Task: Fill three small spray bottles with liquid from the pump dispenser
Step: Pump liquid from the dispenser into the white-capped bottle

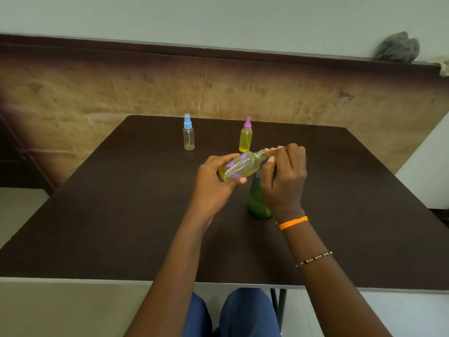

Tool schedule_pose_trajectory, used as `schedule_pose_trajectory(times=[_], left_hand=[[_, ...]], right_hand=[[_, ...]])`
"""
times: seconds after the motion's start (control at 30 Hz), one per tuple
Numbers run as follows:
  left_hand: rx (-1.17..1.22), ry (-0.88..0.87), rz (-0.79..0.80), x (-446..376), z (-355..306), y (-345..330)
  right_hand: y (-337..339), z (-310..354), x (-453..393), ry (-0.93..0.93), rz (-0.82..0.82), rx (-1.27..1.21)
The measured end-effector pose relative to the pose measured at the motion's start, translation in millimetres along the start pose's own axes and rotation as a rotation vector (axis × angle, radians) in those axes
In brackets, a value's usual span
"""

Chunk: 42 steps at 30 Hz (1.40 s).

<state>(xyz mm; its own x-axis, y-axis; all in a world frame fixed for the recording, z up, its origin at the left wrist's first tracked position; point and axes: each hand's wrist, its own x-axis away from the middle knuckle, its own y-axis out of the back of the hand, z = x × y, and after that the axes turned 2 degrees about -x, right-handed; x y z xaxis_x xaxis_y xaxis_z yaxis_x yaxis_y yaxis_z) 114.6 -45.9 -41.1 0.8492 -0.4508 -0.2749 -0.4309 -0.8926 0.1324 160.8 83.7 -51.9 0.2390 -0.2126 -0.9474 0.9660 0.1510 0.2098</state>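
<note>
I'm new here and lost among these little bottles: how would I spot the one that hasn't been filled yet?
Look at the dark brown table and follow it to its far edge, where two small spray bottles stand upright and apart. The unfilled one is the blue-capped spray bottle on the left: its body is clear, while the pink-capped spray bottle to its right holds yellow liquid.

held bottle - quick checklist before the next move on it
1. Left hand grips the held bottle: ok.
2. Right hand at its neck: ok.
3. Held bottle upright: not ok, it lies tilted.
4. Held bottle full: not ok, liquid only near its base.
5. Green dispenser standing on the table: ok.
6. Pump head free: cannot tell, hidden by the right hand.
</note>
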Motion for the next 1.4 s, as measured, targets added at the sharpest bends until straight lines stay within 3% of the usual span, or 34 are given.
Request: schedule_pose_trajectory(times=[0.37,0.5,0.83,1.07,1.4], left_hand=[[0.047,0.028,0.017,2,-3,-1],[0.02,0.033,0.014,1,2,-1],[0.002,0.017,0.025,0,-4,2],[-0.01,0.04,0.025,2,2,0],[0.011,0.021,0.032,-1,-2,1]], right_hand=[[3,4,-13,-0.091,0.033,-0.051],[-3,2,2,-0.014,0.003,0.015],[2,5,-14,-0.068,0.045,-0.005],[-5,-4,4,0.016,0.008,0.028],[-4,1,-6,-0.04,-0.035,-0.005]])
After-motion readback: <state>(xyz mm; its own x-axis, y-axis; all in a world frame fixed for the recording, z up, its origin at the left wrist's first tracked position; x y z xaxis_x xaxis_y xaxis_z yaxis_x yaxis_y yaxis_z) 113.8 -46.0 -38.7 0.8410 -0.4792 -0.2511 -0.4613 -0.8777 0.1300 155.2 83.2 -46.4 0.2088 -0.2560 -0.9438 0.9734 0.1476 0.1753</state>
